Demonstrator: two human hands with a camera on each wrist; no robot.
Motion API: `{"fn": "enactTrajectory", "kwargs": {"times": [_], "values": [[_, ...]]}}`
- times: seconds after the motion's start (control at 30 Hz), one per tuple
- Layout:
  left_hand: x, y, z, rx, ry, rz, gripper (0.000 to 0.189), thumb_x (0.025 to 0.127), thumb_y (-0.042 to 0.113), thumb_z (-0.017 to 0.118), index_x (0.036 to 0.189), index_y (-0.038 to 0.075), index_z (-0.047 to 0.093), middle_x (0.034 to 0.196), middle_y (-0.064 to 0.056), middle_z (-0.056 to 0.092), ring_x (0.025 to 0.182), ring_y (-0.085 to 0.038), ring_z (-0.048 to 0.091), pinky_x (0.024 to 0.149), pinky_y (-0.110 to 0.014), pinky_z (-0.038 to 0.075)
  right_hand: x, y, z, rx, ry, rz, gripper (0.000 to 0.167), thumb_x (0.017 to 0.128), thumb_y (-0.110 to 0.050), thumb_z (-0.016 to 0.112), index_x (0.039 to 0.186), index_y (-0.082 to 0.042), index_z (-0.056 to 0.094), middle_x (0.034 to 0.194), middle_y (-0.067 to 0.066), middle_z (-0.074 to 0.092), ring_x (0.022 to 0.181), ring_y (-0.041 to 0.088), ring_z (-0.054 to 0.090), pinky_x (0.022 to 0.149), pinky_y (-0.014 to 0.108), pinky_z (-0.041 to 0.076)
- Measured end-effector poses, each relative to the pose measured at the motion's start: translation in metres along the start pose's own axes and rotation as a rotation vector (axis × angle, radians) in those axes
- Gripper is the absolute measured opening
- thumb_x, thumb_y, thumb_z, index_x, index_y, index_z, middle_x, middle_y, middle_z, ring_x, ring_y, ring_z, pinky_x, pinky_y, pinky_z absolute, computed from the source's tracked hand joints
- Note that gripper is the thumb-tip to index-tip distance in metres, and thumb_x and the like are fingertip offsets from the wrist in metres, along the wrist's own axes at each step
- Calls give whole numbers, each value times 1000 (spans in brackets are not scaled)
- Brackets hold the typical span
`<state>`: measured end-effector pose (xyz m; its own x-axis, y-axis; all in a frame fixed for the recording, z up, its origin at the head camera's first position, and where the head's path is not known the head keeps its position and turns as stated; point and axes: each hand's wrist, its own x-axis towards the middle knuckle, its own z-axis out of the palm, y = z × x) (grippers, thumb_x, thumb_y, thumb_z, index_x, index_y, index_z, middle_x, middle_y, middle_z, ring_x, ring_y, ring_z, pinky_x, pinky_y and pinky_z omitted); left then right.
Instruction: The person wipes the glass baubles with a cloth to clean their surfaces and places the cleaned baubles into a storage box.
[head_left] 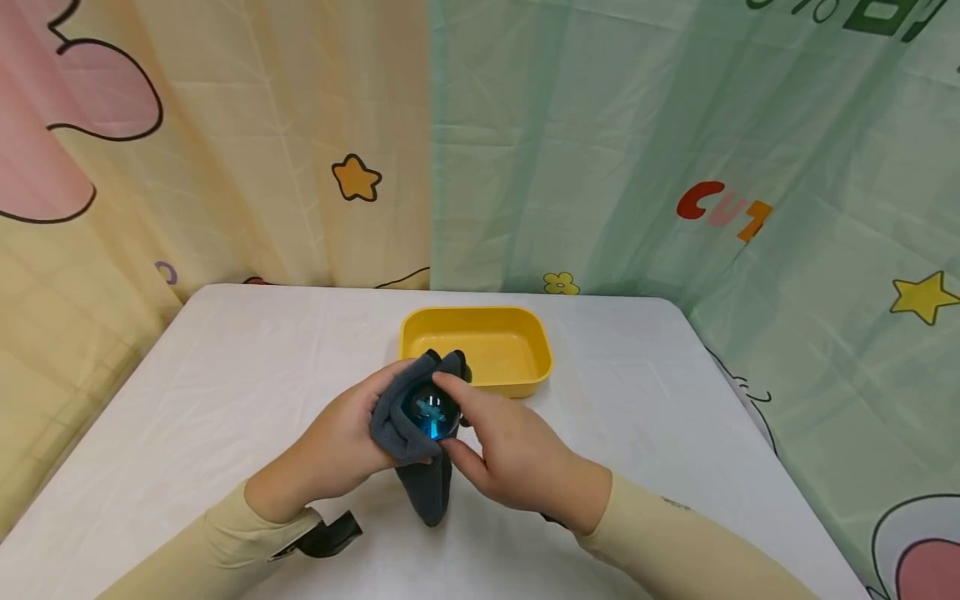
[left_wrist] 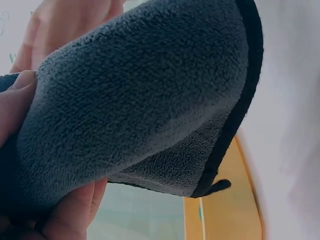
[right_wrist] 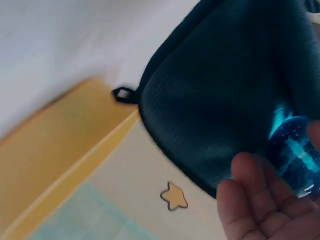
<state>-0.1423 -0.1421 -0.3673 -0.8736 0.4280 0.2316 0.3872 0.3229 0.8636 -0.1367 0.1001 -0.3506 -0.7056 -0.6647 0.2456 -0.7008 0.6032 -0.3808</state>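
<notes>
My left hand [head_left: 341, 442] grips a dark grey towel [head_left: 397, 425] that is folded up around a shiny blue glass ball [head_left: 433, 412]. Thumb and fingers of my right hand [head_left: 517, 446] pinch the ball from the right side. Inside the ball, in the right wrist view, shows a pale blue figure. One corner of the towel dangles below the hands. In the left wrist view the towel [left_wrist: 135, 95], with its black trim, covers the ball completely. A small black loop [right_wrist: 125, 95] sticks out from the towel's edge in the right wrist view.
A yellow plastic tub [head_left: 517, 390] stands on the white-covered table [head_left: 285, 358], just behind the hands. Patterned curtains [head_left: 525, 150] enclose the table at the back and sides. A black strap [head_left: 330, 536] hangs at the left wrist.
</notes>
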Motion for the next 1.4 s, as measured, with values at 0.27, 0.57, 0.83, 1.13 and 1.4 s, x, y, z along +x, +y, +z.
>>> {"fn": "enactTrajectory", "kwargs": {"times": [0.27,0.57,0.83,1.13,1.4], "values": [[-1,2,0,-29,-13,-4,87,78,23,96,152,23,50,148,2,62,132,-20,61,108,-29,51,1,1,-1,-39,12,0,68,99,-26,75,155,-5,42,114,3,76,94,15,71,87,29,61],[-1,4,1,10,-5,17,88,77,19,96,153,21,50,147,2,63,132,-20,61,112,-32,50,3,2,5,415,-50,243,40,110,-35,56,136,-5,59,94,2,75,78,4,65,72,21,57],[0,1,-1,-6,-1,-6,88,79,23,95,154,21,48,148,1,62,131,-21,62,108,-32,52,0,-2,1,81,-14,42,69,105,-29,67,162,-11,32,137,3,69,112,13,71,100,33,59],[-1,2,-2,-41,-11,-7,87,78,22,95,153,22,50,148,1,62,131,-20,62,106,-27,53,0,5,-1,-173,163,-139,66,93,-21,83,150,-10,52,119,5,74,100,18,72,91,30,61],[1,2,2,-32,-17,-8,86,78,23,95,152,24,50,145,2,64,131,-20,61,109,-32,51,4,5,1,498,-55,236,40,107,-25,63,140,-3,57,90,2,75,76,8,66,70,23,58]]}}
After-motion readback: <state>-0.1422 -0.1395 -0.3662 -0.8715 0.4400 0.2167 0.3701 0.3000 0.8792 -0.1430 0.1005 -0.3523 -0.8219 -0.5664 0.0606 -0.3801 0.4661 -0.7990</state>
